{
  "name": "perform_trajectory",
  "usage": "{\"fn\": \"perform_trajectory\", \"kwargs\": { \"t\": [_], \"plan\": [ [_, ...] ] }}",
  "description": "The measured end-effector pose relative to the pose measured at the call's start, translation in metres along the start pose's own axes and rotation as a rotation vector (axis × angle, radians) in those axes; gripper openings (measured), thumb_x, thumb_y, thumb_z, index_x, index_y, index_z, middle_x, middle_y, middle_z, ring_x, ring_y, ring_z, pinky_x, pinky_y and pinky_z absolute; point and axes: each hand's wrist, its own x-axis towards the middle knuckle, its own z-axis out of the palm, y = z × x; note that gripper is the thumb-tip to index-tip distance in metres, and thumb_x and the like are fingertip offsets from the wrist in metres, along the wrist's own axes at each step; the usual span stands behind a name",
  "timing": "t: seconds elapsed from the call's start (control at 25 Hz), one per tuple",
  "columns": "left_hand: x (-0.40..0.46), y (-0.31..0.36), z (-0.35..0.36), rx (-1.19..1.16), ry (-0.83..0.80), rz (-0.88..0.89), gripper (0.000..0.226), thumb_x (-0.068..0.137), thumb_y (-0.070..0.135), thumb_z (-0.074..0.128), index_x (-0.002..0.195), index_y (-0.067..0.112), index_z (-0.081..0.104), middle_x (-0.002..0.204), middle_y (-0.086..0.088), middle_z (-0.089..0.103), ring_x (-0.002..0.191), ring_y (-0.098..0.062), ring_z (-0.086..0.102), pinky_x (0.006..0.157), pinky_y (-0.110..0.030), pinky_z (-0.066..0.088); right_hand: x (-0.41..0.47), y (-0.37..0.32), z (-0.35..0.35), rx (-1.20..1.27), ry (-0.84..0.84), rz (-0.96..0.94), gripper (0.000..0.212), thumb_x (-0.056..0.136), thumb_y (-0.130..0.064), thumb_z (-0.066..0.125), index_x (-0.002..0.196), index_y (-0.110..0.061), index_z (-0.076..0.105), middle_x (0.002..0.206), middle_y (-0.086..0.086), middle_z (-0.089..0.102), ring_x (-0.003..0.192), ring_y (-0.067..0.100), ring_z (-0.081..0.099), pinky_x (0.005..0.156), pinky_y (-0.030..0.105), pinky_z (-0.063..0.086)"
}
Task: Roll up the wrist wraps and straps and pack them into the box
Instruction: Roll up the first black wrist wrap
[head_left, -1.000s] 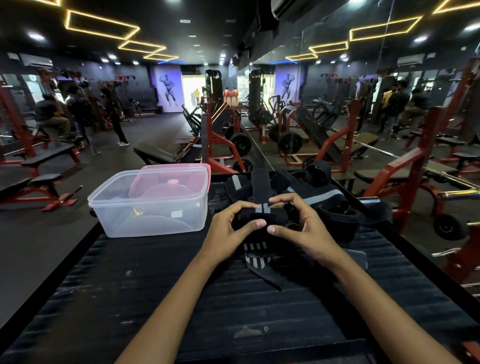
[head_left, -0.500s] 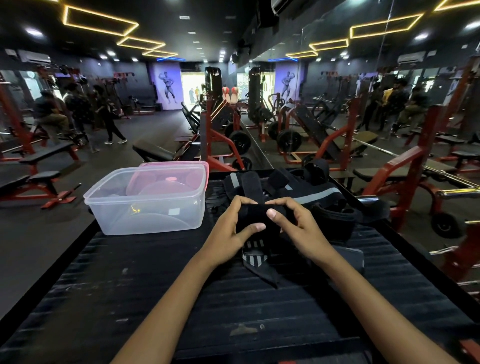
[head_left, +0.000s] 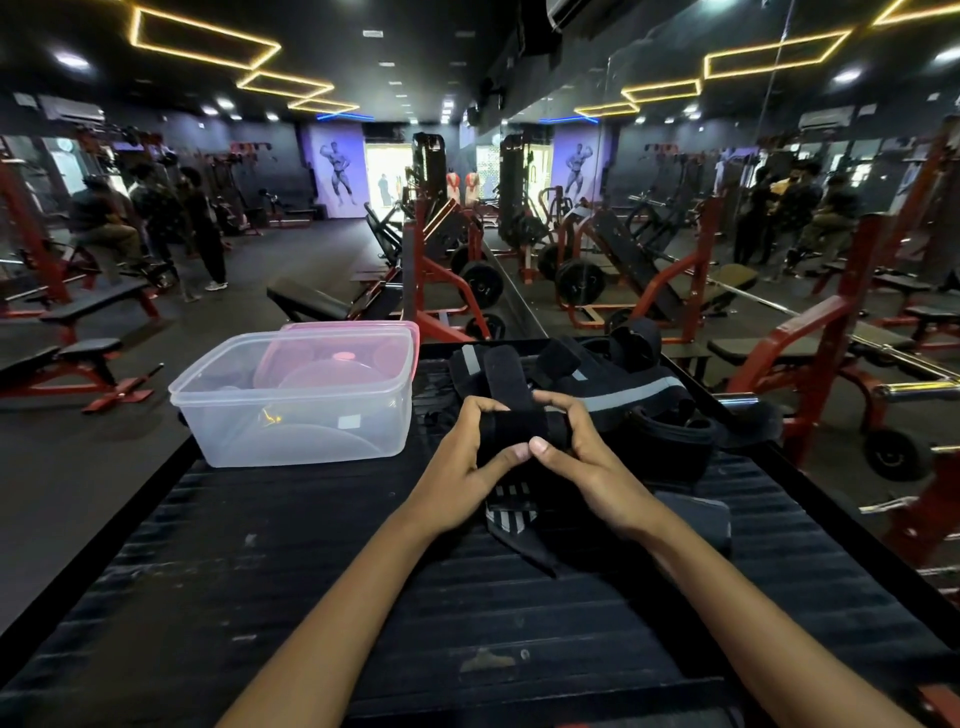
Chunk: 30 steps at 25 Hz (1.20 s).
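A black wrist wrap (head_left: 519, 428) is partly rolled into a thick cylinder, its unrolled tail running away from me. My left hand (head_left: 470, 462) grips the roll's left end and my right hand (head_left: 576, 457) grips its right end, thumbs meeting in front. Behind the roll lies a heap of black wraps and straps with grey stripes (head_left: 613, 389). A black-and-white striped wrap (head_left: 511, 525) lies under my wrists. The clear plastic box (head_left: 291, 410) stands open at the left, its pink lid (head_left: 358, 332) propped behind it.
Everything sits on a black ribbed platform (head_left: 363, 597) with raised edges. A mirror wall runs along the right. Red gym machines and benches (head_left: 78, 364) surround the platform, and people (head_left: 156, 228) stand far off at the left.
The roll has grown thicker and shifted a little farther from me along the wrap. Both hands moved with it; the thumbs now touch in front.
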Motion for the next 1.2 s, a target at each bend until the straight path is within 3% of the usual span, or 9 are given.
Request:
{"fn": "perform_trajectory", "kwargs": {
  "t": [0.16,0.28,0.44,0.6,0.68,0.84,0.96,1.12,1.2],
  "plan": [
    [0.0002,0.0046,-0.0028,-0.074,0.013,-0.058,0.026,0.09,0.03,0.062,0.106,0.015,0.048,0.088,0.008,0.063,0.078,0.002,0.06,0.072,-0.015,0.047,0.0008,-0.0025,-0.0043,0.025,0.052,-0.053,0.033,0.089,-0.023,0.064,0.12,-0.026,0.054,0.121,-0.002,0.059,0.113,0.013,0.058,0.096,0.034,0.05],
    [0.001,0.0024,-0.0037,-0.046,-0.016,-0.028,0.035,0.085,0.03,0.07,0.111,0.021,0.049,0.103,0.007,0.064,0.095,-0.004,0.062,0.082,-0.022,0.05,0.0021,-0.0009,-0.0033,0.043,0.151,-0.044,0.025,0.089,-0.023,0.064,0.113,-0.016,0.061,0.11,0.004,0.066,0.105,0.015,0.064,0.093,0.035,0.051],
    [0.0022,-0.0008,-0.0037,-0.019,0.039,0.001,0.034,0.081,0.027,0.074,0.108,0.022,0.053,0.107,0.003,0.063,0.1,-0.009,0.062,0.087,-0.024,0.05,0.003,0.0004,-0.003,0.083,0.186,-0.018,0.027,0.086,-0.033,0.066,0.105,-0.015,0.065,0.103,0.007,0.069,0.098,0.018,0.066,0.089,0.038,0.052],
    [0.002,-0.0019,-0.0035,0.058,0.133,0.015,0.026,0.082,0.032,0.073,0.103,0.02,0.061,0.1,0.006,0.067,0.094,-0.005,0.063,0.083,-0.021,0.048,0.002,-0.0012,-0.0077,-0.013,0.099,-0.102,0.044,0.079,-0.013,0.077,0.119,-0.023,0.062,0.115,-0.002,0.065,0.113,0.014,0.059,0.096,0.026,0.048],
    [0.002,-0.0004,-0.0028,0.022,0.113,0.011,0.032,0.083,0.033,0.071,0.111,0.022,0.06,0.107,0.009,0.067,0.101,-0.003,0.062,0.089,-0.023,0.048,0.002,-0.0026,-0.0093,-0.029,0.102,-0.126,0.043,0.075,-0.008,0.079,0.114,-0.019,0.063,0.114,-0.004,0.066,0.112,0.011,0.06,0.094,0.023,0.047],
    [0.0022,-0.0005,-0.0029,-0.069,-0.01,0.028,0.053,0.084,0.021,0.073,0.13,0.023,0.048,0.129,0.011,0.056,0.121,-0.003,0.053,0.102,-0.022,0.043,0.0039,0.0017,-0.008,-0.06,0.239,-0.146,0.031,0.078,-0.023,0.077,0.108,-0.018,0.068,0.108,-0.005,0.07,0.107,0.011,0.064,0.094,0.03,0.048],
    [0.0029,-0.0017,-0.0018,-0.007,0.006,0.062,0.043,0.085,0.017,0.071,0.122,0.019,0.05,0.121,0.008,0.059,0.114,-0.003,0.056,0.098,-0.022,0.044,0.0036,0.0002,-0.0071,0.007,0.228,-0.11,0.029,0.081,-0.026,0.074,0.108,-0.02,0.068,0.107,-0.002,0.071,0.104,0.014,0.066,0.091,0.033,0.051],
    [0.0019,-0.0016,-0.0026,-0.006,0.019,0.014,0.029,0.091,0.027,0.062,0.115,0.019,0.049,0.106,0.006,0.064,0.099,-0.004,0.061,0.085,-0.019,0.046,0.0019,-0.0028,-0.0091,-0.06,0.082,-0.153,0.053,0.076,-0.007,0.078,0.124,-0.019,0.059,0.123,-0.007,0.062,0.116,0.006,0.057,0.095,0.017,0.044],
    [0.0015,-0.0007,-0.0021,-0.02,-0.007,0.007,0.03,0.092,0.029,0.061,0.117,0.019,0.049,0.108,0.006,0.064,0.101,-0.005,0.061,0.088,-0.021,0.047,0.0029,-0.0012,-0.0091,-0.058,0.109,-0.151,0.046,0.075,-0.008,0.079,0.117,-0.017,0.063,0.118,-0.004,0.065,0.112,0.008,0.06,0.096,0.023,0.047]
  ]
}}
